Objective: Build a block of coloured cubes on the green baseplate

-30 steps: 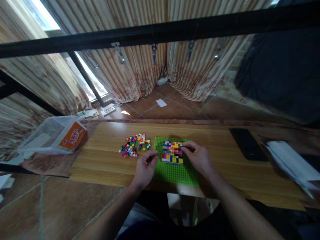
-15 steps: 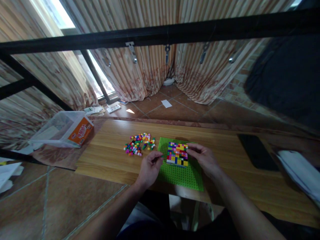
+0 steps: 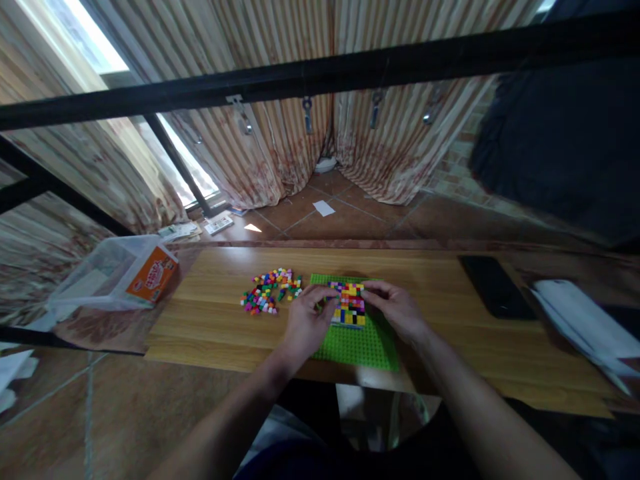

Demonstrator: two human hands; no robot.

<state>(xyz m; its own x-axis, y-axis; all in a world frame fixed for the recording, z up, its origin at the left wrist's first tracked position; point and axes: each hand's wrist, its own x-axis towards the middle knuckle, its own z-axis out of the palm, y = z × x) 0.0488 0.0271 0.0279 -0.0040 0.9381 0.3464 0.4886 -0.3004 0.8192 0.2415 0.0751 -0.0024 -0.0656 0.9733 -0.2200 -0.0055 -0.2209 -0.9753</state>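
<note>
A green studded baseplate lies on the wooden table. On it sits a block of small multicoloured bricks. My left hand rests over the plate's left side, fingers curled in a pinch at the block's left edge; what they hold is too small to see. My right hand has its fingertips pressed against the block's upper right corner. A loose pile of small coloured bricks lies just left of the plate.
A clear plastic box with an orange label sits past the table's left end. A black phone and white papers lie on the right. A black metal bar crosses overhead; curtains hang behind.
My left hand has moved right from the plate's left edge onto the brick block. My right hand stays at the block's upper right corner.
</note>
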